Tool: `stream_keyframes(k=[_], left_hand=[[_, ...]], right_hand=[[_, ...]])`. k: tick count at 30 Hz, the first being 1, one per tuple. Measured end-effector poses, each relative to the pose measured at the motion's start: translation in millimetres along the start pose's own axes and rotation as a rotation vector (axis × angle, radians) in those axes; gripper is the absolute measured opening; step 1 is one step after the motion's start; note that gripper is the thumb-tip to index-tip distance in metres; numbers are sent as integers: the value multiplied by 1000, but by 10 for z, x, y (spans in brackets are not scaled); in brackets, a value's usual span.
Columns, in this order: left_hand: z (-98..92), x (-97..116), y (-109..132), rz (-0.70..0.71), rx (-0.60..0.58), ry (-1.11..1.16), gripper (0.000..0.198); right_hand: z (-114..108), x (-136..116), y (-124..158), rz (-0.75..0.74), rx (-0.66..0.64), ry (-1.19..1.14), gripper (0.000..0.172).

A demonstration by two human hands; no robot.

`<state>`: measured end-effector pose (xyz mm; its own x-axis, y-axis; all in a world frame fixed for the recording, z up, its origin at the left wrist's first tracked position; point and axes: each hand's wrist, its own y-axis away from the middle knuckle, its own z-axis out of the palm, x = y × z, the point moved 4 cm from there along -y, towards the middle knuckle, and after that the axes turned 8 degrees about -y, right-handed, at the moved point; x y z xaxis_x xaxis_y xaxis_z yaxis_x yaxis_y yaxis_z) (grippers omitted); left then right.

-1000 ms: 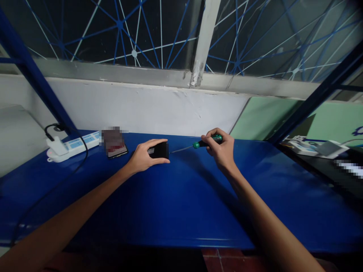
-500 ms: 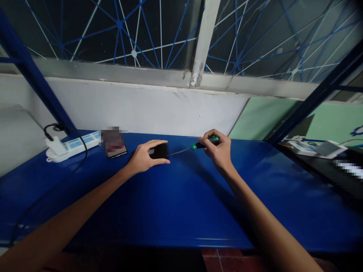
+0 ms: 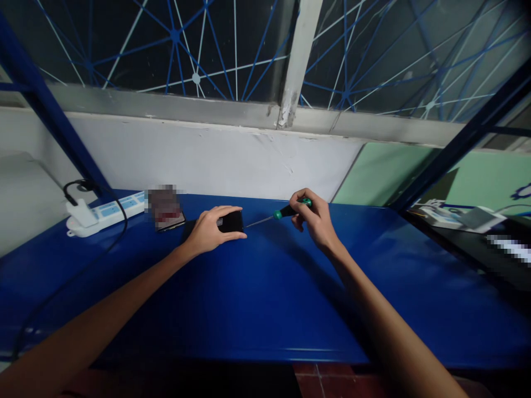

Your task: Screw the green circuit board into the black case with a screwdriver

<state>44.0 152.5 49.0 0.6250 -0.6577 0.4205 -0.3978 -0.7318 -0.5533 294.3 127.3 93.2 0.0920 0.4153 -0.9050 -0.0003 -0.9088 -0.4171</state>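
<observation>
My left hand [image 3: 207,229] grips a small black rectangular device [image 3: 231,222] by its two long edges, thumb on the near side and fingers on the far side. A pale label shows partly beside the palm; the kind of device I cannot make out. My right hand [image 3: 314,215] is closed round the green and black handle of a screwdriver [image 3: 285,212]. Its thin metal shaft points left, with the tip at or very close to the device's right end. Whether the tip touches it I cannot tell.
A white and blue power strip [image 3: 112,211] with a plugged-in adapter and black cable lies at the left. Beside it is a phone-like object [image 3: 168,213], partly blurred out. The blue table [image 3: 249,309] meets a white wall; blue frame posts rise on both sides.
My right hand has shifted slightly left with the screwdriver, and its lower fingers have loosened a little from the handle. My left hand and the device have moved slightly left.
</observation>
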Motion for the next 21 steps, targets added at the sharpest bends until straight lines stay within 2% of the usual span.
stream_keyframes(k=[4,9,15,21], left_hand=[[80,-89,32,29,-37,-118,64],[163,-126,61,56,-151,-220,65],[172,-91,65,44,-217,-263,66],[189,-106,72,32,-239,-271,68]], right_hand=[[18,74,-31,104,-94,-21,12],[-34,210,-56,265,-215,96,24],[-157,323,-39,456,-368,199,29],[-197,396,-59,410,-411,288,46]])
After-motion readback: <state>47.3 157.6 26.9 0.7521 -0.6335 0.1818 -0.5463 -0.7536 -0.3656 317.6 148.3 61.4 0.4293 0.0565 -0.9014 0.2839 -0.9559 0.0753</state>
